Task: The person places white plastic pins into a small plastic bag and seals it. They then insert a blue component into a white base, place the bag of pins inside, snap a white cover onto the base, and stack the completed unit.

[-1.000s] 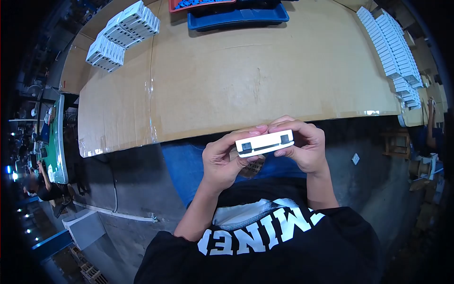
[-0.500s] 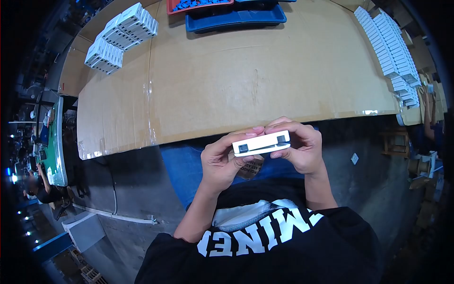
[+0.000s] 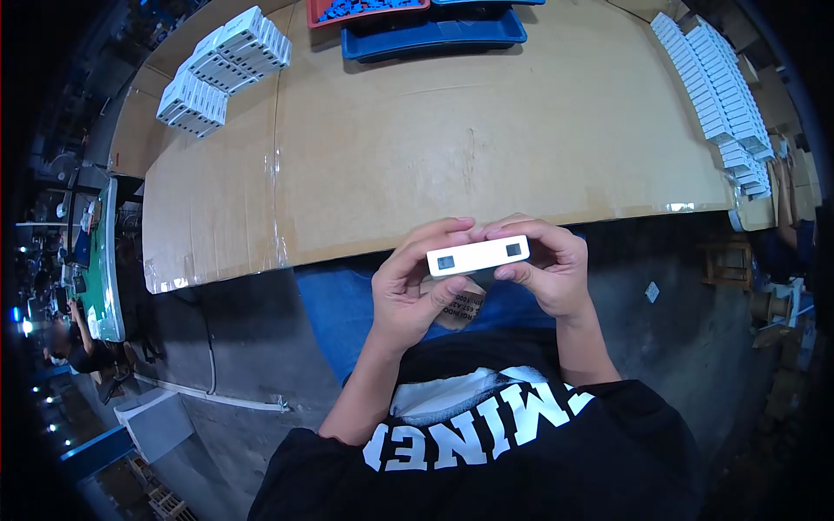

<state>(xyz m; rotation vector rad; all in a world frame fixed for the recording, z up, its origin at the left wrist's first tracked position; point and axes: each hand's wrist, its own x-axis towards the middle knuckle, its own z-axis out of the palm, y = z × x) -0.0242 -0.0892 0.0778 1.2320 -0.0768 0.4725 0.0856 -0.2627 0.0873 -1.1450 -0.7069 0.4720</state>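
Between both hands, just off the near edge of the table, is a white plastic case [image 3: 478, 257], a flat box with a dark square opening near each end of the side facing me. My left hand [image 3: 405, 291] grips its left end, thumb below and fingers along the far side. At the right end my right hand [image 3: 558, 271] pinches it the same way. No gap shows between the case's halves on the visible side. Its far side is hidden by my fingers.
Stacked white cases stand at the table's back left [image 3: 228, 56] and in long rows on the right [image 3: 717, 87]. Blue trays [image 3: 434, 39] and a red tray [image 3: 369, 12] of small blue parts sit at the back. Another person [image 3: 82, 347] is far left.
The case's halves, which stood apart with a dark wedge-shaped gap at the right, have come together. My fingers have shifted slightly around it.
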